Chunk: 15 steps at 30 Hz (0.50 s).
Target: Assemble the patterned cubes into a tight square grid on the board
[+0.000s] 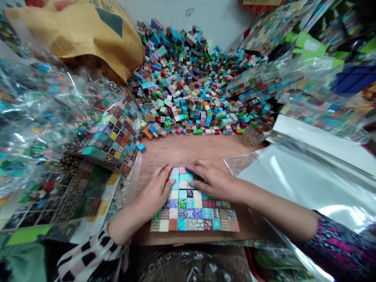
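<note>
On the wooden board in front of me lies a flat layout of small printed cubes [190, 213], set edge to edge in rows. Its far part is narrower, and dark gaps separate some cubes there. My left hand [154, 192] grips cubes at the far left edge, thumb and fingers pressed to them. From the other side my right hand [216, 181] holds cubes at the far right, its thumb resting over their near side. Between both hands pale, light-blue and pink cube faces show. The fingers hide some of the cubes.
A large heap of loose cubes [190, 90] rises behind the wooden board [182, 147]. Left are a packed cube block [111, 137], clear plastic bags [35, 117] and a yellow sack [88, 35]. Clear plastic sheets [293, 176] lie right, below a blue container [354, 79].
</note>
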Tool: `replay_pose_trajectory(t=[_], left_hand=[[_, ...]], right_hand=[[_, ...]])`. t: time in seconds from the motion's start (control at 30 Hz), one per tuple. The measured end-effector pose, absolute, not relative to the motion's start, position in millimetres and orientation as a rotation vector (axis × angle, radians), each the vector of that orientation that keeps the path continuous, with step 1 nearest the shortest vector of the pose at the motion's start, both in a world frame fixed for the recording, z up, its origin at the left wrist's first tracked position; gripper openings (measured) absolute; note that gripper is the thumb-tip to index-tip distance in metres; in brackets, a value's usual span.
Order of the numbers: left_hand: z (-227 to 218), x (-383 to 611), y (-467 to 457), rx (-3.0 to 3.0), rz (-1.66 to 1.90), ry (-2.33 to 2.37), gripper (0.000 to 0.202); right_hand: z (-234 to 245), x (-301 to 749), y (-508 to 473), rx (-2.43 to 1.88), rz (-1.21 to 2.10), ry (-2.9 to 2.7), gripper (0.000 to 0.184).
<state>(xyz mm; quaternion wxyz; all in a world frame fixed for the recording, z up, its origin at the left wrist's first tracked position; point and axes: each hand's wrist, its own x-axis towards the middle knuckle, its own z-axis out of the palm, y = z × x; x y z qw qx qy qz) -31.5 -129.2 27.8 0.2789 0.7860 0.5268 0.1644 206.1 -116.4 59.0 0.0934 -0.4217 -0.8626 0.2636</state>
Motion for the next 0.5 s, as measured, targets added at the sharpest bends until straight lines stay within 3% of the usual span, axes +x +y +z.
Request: replay_pose_trajectory(t=[0.13,0.33,0.5], left_hand=[[28.2,-30.0,-129.8,2.083,0.443,1.415,0.054],[26.7,-28.7,-132.2,2.098,0.462,1.399,0.054],[33.4,-36.6,-121.2,2.154,0.494,1.423,0.052]], right_hand=[[59.6,205.8,-119.7,-1.233,0.781,-2.578,0.05],[54.4,203.6,-131.2,-1.094,0.782,-2.757,0.077],[47.4,202.1,-136.0,-1.076,0.679,-2.769,0.078]])
